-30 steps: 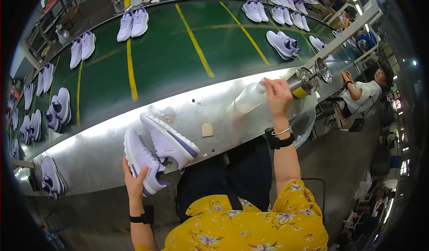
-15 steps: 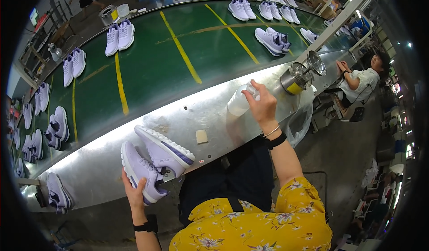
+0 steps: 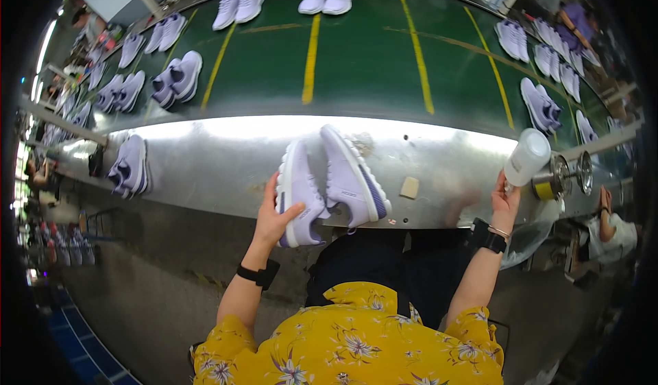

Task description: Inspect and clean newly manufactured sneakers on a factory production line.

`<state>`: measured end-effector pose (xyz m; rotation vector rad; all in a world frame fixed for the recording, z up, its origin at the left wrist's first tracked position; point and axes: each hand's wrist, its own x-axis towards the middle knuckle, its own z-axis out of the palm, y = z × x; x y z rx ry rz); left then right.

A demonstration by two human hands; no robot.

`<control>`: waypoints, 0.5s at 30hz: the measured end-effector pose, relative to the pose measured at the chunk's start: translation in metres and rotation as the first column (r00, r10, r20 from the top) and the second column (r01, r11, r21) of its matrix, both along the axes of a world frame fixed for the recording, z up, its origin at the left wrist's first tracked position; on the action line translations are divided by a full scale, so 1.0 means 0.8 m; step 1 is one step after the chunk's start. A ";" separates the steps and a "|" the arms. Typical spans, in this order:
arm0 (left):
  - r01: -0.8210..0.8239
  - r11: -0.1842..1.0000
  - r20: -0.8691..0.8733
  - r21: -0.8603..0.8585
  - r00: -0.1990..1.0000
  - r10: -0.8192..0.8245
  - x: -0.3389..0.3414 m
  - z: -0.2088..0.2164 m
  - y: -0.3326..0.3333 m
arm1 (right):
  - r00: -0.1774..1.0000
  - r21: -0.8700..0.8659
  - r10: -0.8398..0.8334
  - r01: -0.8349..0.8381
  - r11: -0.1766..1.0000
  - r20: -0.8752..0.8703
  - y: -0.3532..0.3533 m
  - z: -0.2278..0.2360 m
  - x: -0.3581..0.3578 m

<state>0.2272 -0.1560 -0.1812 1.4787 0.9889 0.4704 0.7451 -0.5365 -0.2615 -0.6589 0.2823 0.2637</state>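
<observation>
Lavender shoe [image 3: 298, 179], centre of frame: left hand [image 3: 272, 215] clasps its heel end, second shoe [image 3: 345, 169] alongside. Right hand [image 3: 506, 200], right of frame, grips white bottle [image 3: 528, 157] at one end. Suggest: steady heel hold, bottle kept off both shoes.

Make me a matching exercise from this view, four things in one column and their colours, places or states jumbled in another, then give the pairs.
Things:
1. left hand
2. right hand
3. small beige block
4. conveyor belt

Descriptions:
A. lying on the metal worktop
B. green with yellow stripes
C. gripping a white bottle
D. holding a lavender sneaker

Pairs: 1-D; 2-C; 3-A; 4-B
</observation>
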 end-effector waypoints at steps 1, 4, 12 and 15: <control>0.010 1.000 -0.006 -0.004 1.000 -0.010 -0.002 0.000 -0.001 | 0.988 0.141 0.050 -0.029 0.990 -0.145 -0.003 -0.009 0.010; -0.010 0.999 -0.004 -0.030 1.000 0.010 -0.006 0.010 -0.002 | 0.942 0.315 0.147 -0.047 0.948 -0.302 0.005 -0.020 0.004; 0.004 1.000 0.006 0.004 1.000 -0.004 -0.008 0.010 -0.001 | 0.933 0.332 0.150 -0.035 0.943 -0.327 0.018 -0.018 -0.005; 0.010 1.000 -0.011 -0.001 1.000 -0.010 -0.009 0.006 -0.001 | 0.919 0.382 0.172 -0.025 0.924 -0.355 0.022 -0.013 -0.008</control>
